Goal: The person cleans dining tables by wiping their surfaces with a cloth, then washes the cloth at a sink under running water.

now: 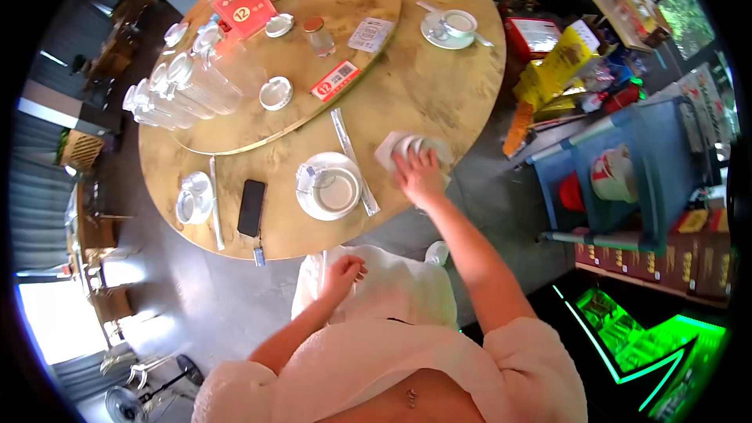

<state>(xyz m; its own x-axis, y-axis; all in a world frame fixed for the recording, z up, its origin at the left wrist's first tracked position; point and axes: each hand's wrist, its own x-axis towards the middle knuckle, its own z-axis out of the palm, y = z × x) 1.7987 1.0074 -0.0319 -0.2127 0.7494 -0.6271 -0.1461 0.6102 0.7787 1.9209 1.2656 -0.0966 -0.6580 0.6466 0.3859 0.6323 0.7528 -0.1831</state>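
R hand [421,174] has its fingers spread over a white cloth [388,149] (poss. tissue), pressing down rather than pinching, afaict; thumb side unclear. Cloth lies on the round table [462,98], near its edge, just right of the long white chopstick sleeve [342,133] & apart from it. L hand [345,274] is loosely curled over the white clothing [399,282], off the tabletop; can't tell if it holds anything.

To do this well: keep fingers flat, pressure even, moves short, esp. toward the edge, so the cloth doesn't slip off, w/ the sleeve left unbumped.

Containers: near bowl [337,194] sits on a plate [308,204]; no food seen in it, tho smth clear at its L side is hard to make out. Far bowl [460,22] is on a saucer [439,41], contents unclear. Clear pitchers [205,92] stand in a row, lids on; can't tell if there's liquid. Lidded jar [319,37]: contents ditto. Bucket [615,176] in the blue cart [666,141], inside hidden
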